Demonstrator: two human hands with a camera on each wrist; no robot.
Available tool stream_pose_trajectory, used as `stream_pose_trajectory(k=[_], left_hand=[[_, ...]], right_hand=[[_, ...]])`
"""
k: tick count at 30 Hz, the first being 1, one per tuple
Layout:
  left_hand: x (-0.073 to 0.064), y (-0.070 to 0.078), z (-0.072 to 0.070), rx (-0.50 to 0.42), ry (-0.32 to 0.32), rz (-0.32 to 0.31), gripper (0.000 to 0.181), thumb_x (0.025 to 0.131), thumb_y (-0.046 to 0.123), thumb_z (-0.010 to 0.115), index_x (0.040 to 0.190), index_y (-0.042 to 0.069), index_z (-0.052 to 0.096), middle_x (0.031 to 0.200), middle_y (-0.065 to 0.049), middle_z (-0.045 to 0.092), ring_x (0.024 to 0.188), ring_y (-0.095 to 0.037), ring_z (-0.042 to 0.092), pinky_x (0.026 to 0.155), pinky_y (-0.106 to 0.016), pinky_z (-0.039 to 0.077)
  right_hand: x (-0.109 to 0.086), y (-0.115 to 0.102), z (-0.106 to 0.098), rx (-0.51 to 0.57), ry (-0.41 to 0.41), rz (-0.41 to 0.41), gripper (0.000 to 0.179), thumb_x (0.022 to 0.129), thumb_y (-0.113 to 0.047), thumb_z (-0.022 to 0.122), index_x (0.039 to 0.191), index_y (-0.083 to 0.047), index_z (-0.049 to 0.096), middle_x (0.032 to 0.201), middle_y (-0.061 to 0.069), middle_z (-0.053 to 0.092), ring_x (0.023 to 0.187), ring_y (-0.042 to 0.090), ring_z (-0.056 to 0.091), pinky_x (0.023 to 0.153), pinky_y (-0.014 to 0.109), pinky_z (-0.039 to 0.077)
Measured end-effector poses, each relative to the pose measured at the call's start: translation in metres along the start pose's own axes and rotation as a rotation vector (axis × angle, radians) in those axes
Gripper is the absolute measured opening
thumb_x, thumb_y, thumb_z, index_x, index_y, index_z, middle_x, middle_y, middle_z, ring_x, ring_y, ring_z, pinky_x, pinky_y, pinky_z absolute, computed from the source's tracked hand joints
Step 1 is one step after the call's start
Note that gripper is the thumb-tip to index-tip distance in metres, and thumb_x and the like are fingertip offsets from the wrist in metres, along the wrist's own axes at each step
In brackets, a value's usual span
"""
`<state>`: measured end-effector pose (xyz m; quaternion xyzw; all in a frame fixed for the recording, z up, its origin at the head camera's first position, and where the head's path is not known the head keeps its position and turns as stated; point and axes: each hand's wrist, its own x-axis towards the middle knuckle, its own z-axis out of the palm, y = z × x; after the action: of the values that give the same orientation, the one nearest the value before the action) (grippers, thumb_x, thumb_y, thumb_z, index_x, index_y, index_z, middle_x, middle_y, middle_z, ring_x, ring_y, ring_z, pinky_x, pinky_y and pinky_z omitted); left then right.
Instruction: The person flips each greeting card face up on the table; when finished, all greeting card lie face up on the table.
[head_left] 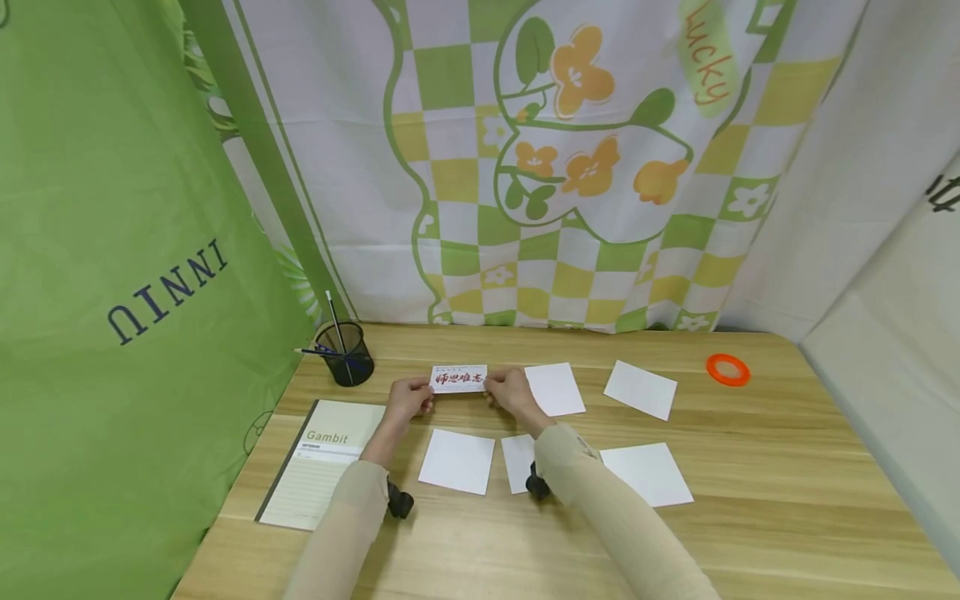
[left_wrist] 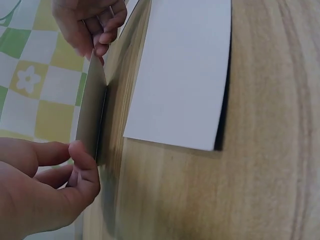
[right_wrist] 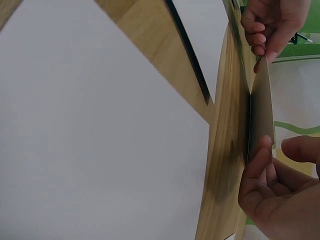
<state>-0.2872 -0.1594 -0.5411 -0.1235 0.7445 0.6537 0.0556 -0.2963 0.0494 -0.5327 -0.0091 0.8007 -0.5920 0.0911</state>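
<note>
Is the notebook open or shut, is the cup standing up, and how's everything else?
Card with red writing: held up, tilted
Left hand: pinching the card's left edge
Right hand: gripping its right edge
Five other cards: lying down, blank sides up
Notebook: closed, lying flat
Cup: upright, pens inside
Orange ring: lying flat
Flowery curtain: hanging
</note>
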Motion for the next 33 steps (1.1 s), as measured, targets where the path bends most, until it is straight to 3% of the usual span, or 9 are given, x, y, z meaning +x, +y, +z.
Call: stream_pose_trajectory(k=[6, 12, 16, 24, 33], left_hand=[[0.0001, 0.0032, 0.0018, 0.089, 0.038, 0.036, 0.032, 0.091, -0.006, 0.053, 0.122, -0.015, 0.056, 0.076, -0.012, 0.058, 0.054, -0.01, 0.051, 0.047, -0.017, 0.042], [0.0051, 0.0023, 0.0023, 0.165, 0.063, 0.031, 0.032, 0.09, -0.003, 0.054, 0.121, -0.012, 0.059, 0.075, -0.012, 0.061, 0.053, -0.011, 0.051, 0.044, -0.018, 0.04], [0.0073, 0.0006, 0.002, 0.183, 0.052, 0.015, 0.036, 0.091, -0.001, 0.051, 0.125, -0.01, 0.057, 0.071, -0.009, 0.059, 0.051, -0.009, 0.051, 0.043, -0.018, 0.039], [0.0058, 0.0021, 0.0052, 0.245, 0.063, 0.012, 0.036, 0.091, 0.001, 0.048, 0.124, -0.008, 0.059, 0.069, -0.008, 0.059, 0.052, -0.01, 0.052, 0.043, -0.018, 0.04], [0.0017, 0.0048, 0.0048, 0.334, 0.093, 0.065, 0.032, 0.093, 0.005, 0.049, 0.119, -0.009, 0.06, 0.079, -0.012, 0.062, 0.058, -0.013, 0.059, 0.051, -0.021, 0.048]], right_hand=[[0.0002, -0.005, 0.0027, 0.01, -0.007, 0.04, 0.022, 0.092, -0.004, 0.052, 0.09, 0.008, 0.069, 0.07, 0.014, 0.064, 0.056, 0.015, 0.059, 0.055, 0.027, 0.055], [-0.0014, -0.0089, 0.0054, -0.092, 0.02, 0.074, 0.024, 0.092, -0.005, 0.051, 0.103, 0.008, 0.068, 0.082, 0.02, 0.068, 0.061, 0.016, 0.061, 0.051, 0.019, 0.048], [0.0006, -0.0056, 0.0063, -0.131, -0.005, 0.086, 0.023, 0.094, -0.009, 0.051, 0.096, 0.005, 0.069, 0.084, 0.021, 0.067, 0.059, 0.016, 0.06, 0.047, 0.018, 0.044], [-0.0019, -0.0056, 0.0057, -0.205, -0.022, 0.037, 0.038, 0.101, -0.023, 0.045, 0.087, 0.006, 0.065, 0.073, 0.016, 0.064, 0.052, 0.015, 0.054, 0.045, 0.019, 0.039], [-0.0052, -0.0087, 0.0041, -0.224, -0.02, -0.013, 0.038, 0.102, -0.026, 0.044, 0.092, 0.006, 0.062, 0.07, 0.014, 0.061, 0.052, 0.019, 0.055, 0.043, 0.02, 0.035]])
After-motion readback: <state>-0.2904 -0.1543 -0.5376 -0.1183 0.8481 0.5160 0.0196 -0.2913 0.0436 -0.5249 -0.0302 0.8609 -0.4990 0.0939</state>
